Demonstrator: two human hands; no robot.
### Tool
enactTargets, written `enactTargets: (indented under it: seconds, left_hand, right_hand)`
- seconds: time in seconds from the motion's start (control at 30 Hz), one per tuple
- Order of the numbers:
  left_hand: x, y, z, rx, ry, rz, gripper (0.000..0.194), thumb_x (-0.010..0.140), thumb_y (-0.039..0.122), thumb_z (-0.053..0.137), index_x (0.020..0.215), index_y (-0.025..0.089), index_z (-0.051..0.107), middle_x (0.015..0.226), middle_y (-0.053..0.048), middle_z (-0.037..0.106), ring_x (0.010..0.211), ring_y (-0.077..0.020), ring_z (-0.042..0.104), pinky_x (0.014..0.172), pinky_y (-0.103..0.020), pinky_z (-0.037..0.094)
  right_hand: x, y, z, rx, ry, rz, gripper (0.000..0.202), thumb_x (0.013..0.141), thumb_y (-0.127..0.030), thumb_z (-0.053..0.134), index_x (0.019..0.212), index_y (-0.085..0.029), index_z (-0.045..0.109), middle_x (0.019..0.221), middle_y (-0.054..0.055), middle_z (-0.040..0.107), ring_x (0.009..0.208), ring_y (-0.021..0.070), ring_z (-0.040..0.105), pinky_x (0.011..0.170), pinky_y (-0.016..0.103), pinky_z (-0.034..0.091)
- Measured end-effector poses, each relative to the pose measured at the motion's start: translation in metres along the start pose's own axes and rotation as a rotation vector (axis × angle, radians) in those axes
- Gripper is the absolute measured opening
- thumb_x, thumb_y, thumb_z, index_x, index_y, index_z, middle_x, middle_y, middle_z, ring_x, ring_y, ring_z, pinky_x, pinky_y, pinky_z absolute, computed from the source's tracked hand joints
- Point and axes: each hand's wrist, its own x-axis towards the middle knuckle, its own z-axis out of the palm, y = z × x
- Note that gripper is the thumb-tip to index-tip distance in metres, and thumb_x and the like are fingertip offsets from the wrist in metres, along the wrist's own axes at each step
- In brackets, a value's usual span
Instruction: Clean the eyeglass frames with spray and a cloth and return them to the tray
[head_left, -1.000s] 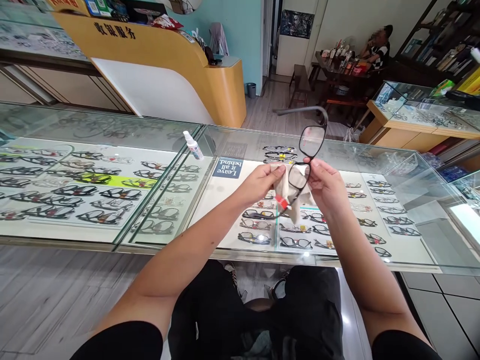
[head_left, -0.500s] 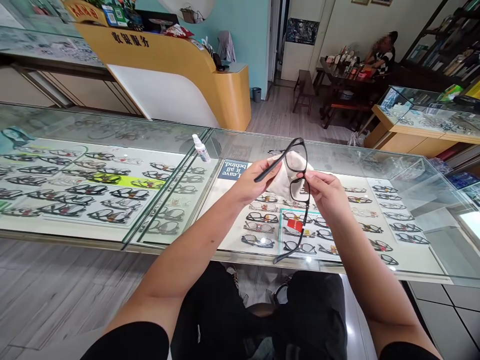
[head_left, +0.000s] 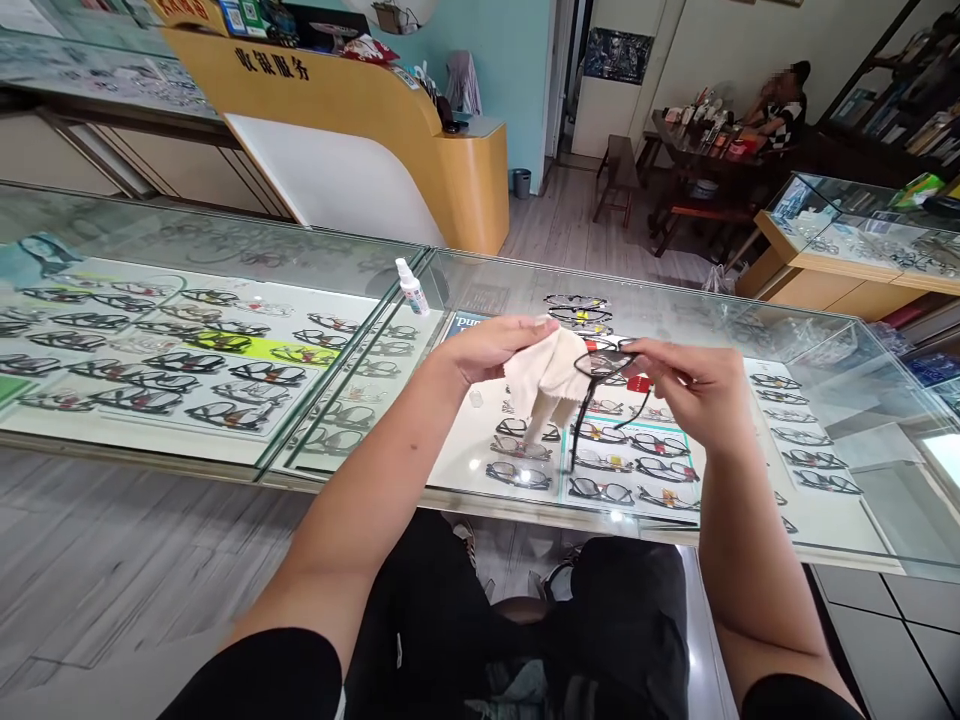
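Above the glass display case, my left hand is closed on a pale cream cloth, which hangs down from the fingers. My right hand pinches a black eyeglass frame by its right end. The frame lies roughly level, its temples hanging toward the case. Its left lens is next to the cloth and seems to touch it. A red tag shows near my right fingers. The white spray bottle stands upright on the glass, left of my hands.
Rows of eyeglasses lie inside the case, with more in the left section. A yellow counter stands beyond. A person sits at a dark table at the back right, near another display case.
The eyeglasses have turned from upright to roughly level and moved right, with my right hand. My left hand has moved slightly left, and the cloth now hangs away from the lenses' former place.
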Motion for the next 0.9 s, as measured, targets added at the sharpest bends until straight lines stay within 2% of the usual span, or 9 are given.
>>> enactTargets:
  seconds: [0.13, 0.23, 0.37, 0.43, 0.53, 0.67, 0.77, 0.83, 0.9]
  left_hand:
    - [-0.002, -0.004, 0.005, 0.109, -0.158, -0.077, 0.066, 0.071, 0.077, 0.09, 0.078, 0.012, 0.077, 0.062, -0.006, 0.065, 0.049, -0.0147, 0.057, 0.044, -0.026, 0.041]
    - [-0.004, -0.006, 0.011, 0.088, -0.255, -0.074, 0.064, 0.069, 0.076, 0.091, 0.077, 0.013, 0.077, 0.06, -0.006, 0.065, 0.048, -0.0152, 0.057, 0.047, -0.028, 0.046]
    - [-0.003, -0.008, 0.018, 0.027, -0.351, -0.128, 0.061, 0.068, 0.072, 0.095, 0.077, 0.014, 0.077, 0.06, -0.005, 0.066, 0.049, -0.0133, 0.056, 0.051, -0.028, 0.049]
    - [-0.001, -0.008, 0.021, 0.032, -0.353, -0.121, 0.062, 0.065, 0.071, 0.097, 0.075, 0.013, 0.076, 0.061, -0.006, 0.068, 0.051, -0.0143, 0.059, 0.051, -0.028, 0.049]
    - [0.001, -0.009, 0.025, 0.018, -0.314, -0.081, 0.065, 0.063, 0.071, 0.098, 0.08, 0.012, 0.077, 0.071, -0.01, 0.074, 0.057, -0.0159, 0.065, 0.051, -0.026, 0.049]
    - [0.0, -0.009, 0.03, 0.035, -0.216, -0.059, 0.065, 0.069, 0.07, 0.095, 0.084, 0.01, 0.075, 0.072, -0.008, 0.073, 0.054, -0.0125, 0.062, 0.048, -0.022, 0.044]
    - [-0.003, -0.008, 0.034, 0.02, -0.168, -0.027, 0.066, 0.072, 0.073, 0.092, 0.085, 0.01, 0.074, 0.072, -0.007, 0.073, 0.056, -0.0119, 0.063, 0.049, -0.021, 0.045]
    - [-0.005, -0.006, 0.037, 0.0, -0.164, 0.006, 0.065, 0.073, 0.072, 0.092, 0.085, 0.011, 0.074, 0.074, -0.006, 0.074, 0.058, -0.012, 0.064, 0.052, -0.021, 0.047]
    - [-0.007, -0.005, 0.04, 0.015, -0.175, 0.036, 0.063, 0.075, 0.071, 0.091, 0.085, 0.011, 0.075, 0.076, -0.006, 0.074, 0.061, -0.0123, 0.065, 0.055, -0.022, 0.048]
  right_hand:
    - [-0.003, 0.001, 0.007, -0.008, -0.084, -0.081, 0.032, 0.103, -0.024, 0.068, 0.124, -0.038, 0.087, 0.101, 0.0, 0.088, 0.086, 0.023, 0.083, 0.08, 0.037, 0.062]
    - [-0.003, 0.001, 0.008, 0.006, -0.099, -0.086, 0.033, 0.103, -0.025, 0.068, 0.127, -0.04, 0.086, 0.112, 0.0, 0.088, 0.098, 0.0263, 0.084, 0.084, 0.041, 0.064]
    - [-0.001, -0.001, 0.009, -0.032, -0.148, -0.093, 0.03, 0.104, -0.027, 0.067, 0.124, -0.038, 0.087, 0.108, 0.002, 0.089, 0.099, 0.0265, 0.084, 0.084, 0.039, 0.063]
    - [0.0, -0.002, 0.013, -0.076, -0.13, -0.088, 0.029, 0.104, -0.028, 0.067, 0.123, -0.036, 0.087, 0.1, 0.003, 0.088, 0.09, 0.0243, 0.082, 0.081, 0.037, 0.06]
    - [-0.001, -0.004, 0.025, -0.089, 0.03, 0.025, 0.024, 0.103, -0.032, 0.07, 0.123, -0.032, 0.084, 0.087, 0.002, 0.083, 0.068, 0.018, 0.069, 0.071, 0.034, 0.052]
    - [-0.001, -0.009, 0.048, 0.23, 0.233, 0.287, 0.02, 0.099, -0.042, 0.077, 0.112, -0.028, 0.07, 0.071, -0.003, 0.07, 0.059, 0.0146, 0.057, 0.057, 0.029, 0.042]
    - [0.001, -0.015, 0.059, 0.426, 0.357, 0.343, 0.034, 0.093, -0.042, 0.083, 0.111, -0.029, 0.057, 0.071, -0.006, 0.067, 0.058, 0.0133, 0.054, 0.055, 0.027, 0.039]
    - [0.002, -0.018, 0.059, 0.51, 0.368, 0.377, 0.038, 0.09, -0.046, 0.086, 0.106, -0.028, 0.057, 0.07, -0.006, 0.066, 0.056, 0.0118, 0.051, 0.055, 0.026, 0.038]
    - [0.003, -0.02, 0.057, 0.62, 0.258, 0.459, 0.038, 0.088, -0.053, 0.087, 0.096, -0.025, 0.062, 0.064, -0.006, 0.06, 0.054, 0.0107, 0.046, 0.053, 0.026, 0.036]
